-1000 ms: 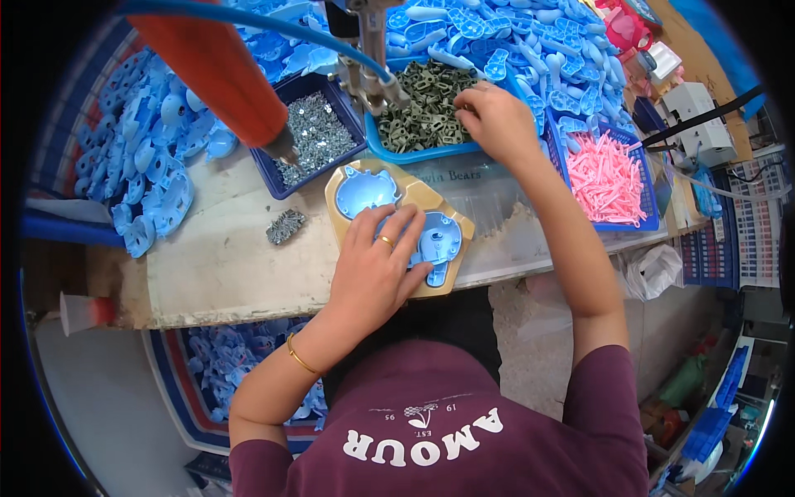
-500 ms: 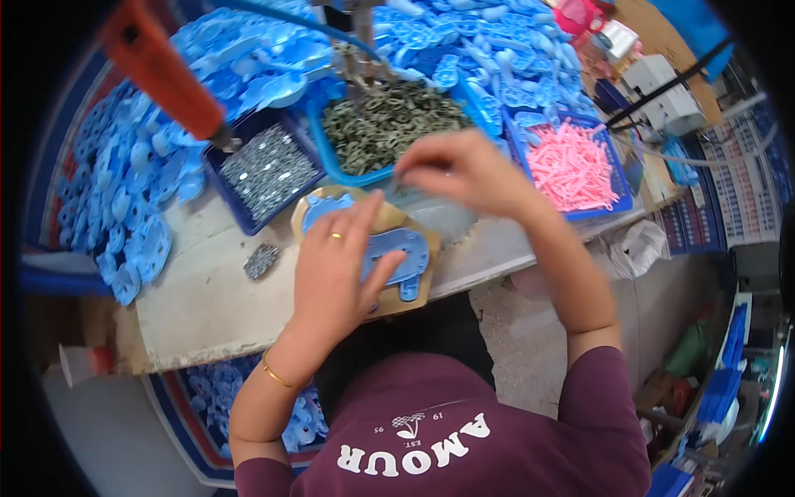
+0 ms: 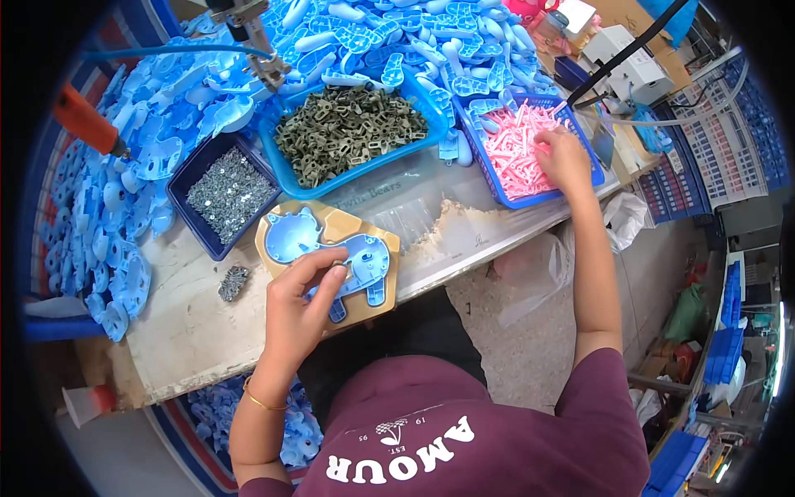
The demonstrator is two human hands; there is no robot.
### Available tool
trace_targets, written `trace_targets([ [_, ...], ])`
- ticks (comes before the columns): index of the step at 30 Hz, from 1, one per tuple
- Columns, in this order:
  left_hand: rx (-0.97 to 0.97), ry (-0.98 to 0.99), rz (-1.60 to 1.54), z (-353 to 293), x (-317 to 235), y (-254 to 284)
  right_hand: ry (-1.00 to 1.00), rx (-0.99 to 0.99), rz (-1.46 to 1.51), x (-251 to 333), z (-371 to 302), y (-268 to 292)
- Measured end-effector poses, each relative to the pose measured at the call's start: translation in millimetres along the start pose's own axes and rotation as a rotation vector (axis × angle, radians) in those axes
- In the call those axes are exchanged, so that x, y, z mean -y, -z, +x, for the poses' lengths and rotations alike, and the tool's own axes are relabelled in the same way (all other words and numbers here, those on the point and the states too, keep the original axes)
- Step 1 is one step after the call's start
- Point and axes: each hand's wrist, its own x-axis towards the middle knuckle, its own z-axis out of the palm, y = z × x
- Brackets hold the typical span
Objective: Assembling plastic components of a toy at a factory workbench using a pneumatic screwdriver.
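A tan holder block (image 3: 385, 240) lies on the bench in front of me, with blue plastic shell parts (image 3: 294, 236) set in it, hollow side up. Over the lower part of the shells, my left hand (image 3: 300, 302) has thumb and forefinger pinched together. A small dark bit shows at their tips, too small to name. Out to the right, my right hand (image 3: 567, 161) reaches into a blue basket (image 3: 598, 172) of pink plastic sticks (image 3: 517, 157). Its fingers are curled down among the sticks, their tips partly hidden.
A light-blue basin (image 3: 286, 178) holds dark green metal clips (image 3: 348, 132). Left of it stands a navy tray (image 3: 217, 248) of small metal pieces. Blue shells (image 3: 124, 215) are heaped behind and left. An orange tool (image 3: 87, 120) and a metal machine head (image 3: 252, 41) hang above.
My right hand has moved from in front of the clip basin to the pink sticks. My left hand, spread over the shells before, now pinches above them. The whole view has shifted.
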Motion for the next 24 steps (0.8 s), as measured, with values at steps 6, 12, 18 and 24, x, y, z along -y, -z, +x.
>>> trace_targets([
  [6,0.113,0.167,-0.107,-1.3,-8.9,2.0,0.095,-0.013,0.028,-4.1,4.3,-7.6],
  [12,0.029,0.116,-0.284,-5.3,-9.2,3.7,-0.199,-0.194,0.914,-27.8,35.7,-1.7],
  [18,0.022,0.141,-0.368,-5.6,0.8,6.9,-0.294,-0.201,1.403,10.7,34.7,10.4],
  [24,-0.036,0.275,-0.529,2.1,-1.9,2.3,0.002,0.348,1.494,157.2,-29.5,41.0],
])
